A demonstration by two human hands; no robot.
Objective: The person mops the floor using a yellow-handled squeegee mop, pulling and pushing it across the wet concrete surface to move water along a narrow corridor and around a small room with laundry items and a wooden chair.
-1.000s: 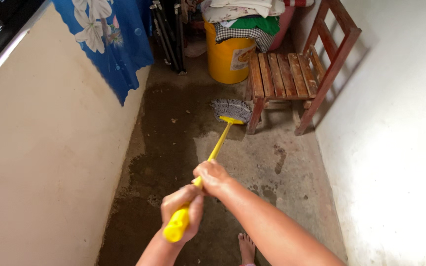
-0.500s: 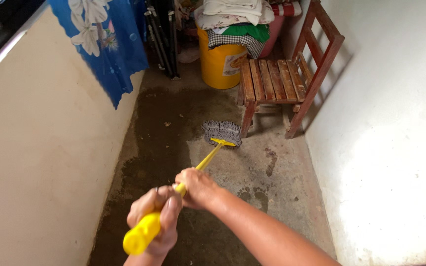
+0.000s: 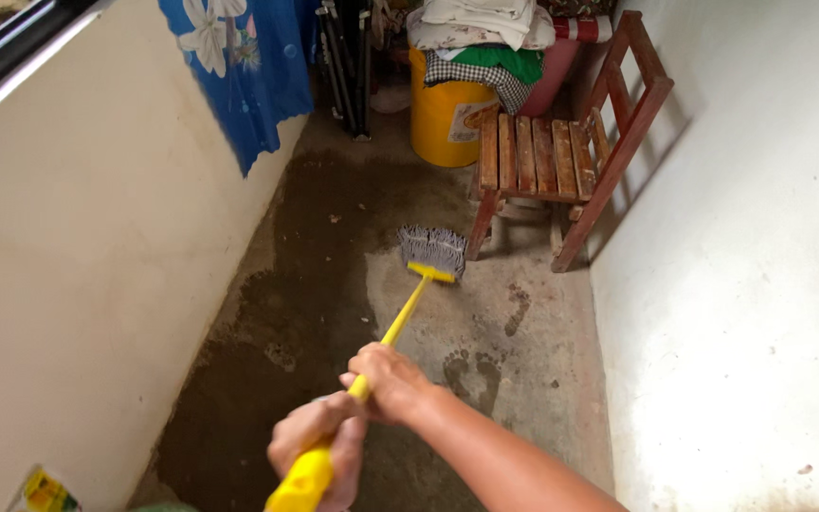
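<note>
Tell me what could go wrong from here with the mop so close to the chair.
The mop head lies right beside the chair front leg, so a push forward could knock or snag it. The floor is dark and wet along the left, with wet footprints near the hands: a slip is possible. Both the left hand and right hand grip the handle near its top end, which may give weak control of the head.

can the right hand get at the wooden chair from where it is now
Probably not as things stand. The right hand is wrapped round the yellow mop handle, and the wooden chair stands well beyond it, past the mop head. Nothing blocks the floor between; it just looks too far.
</note>
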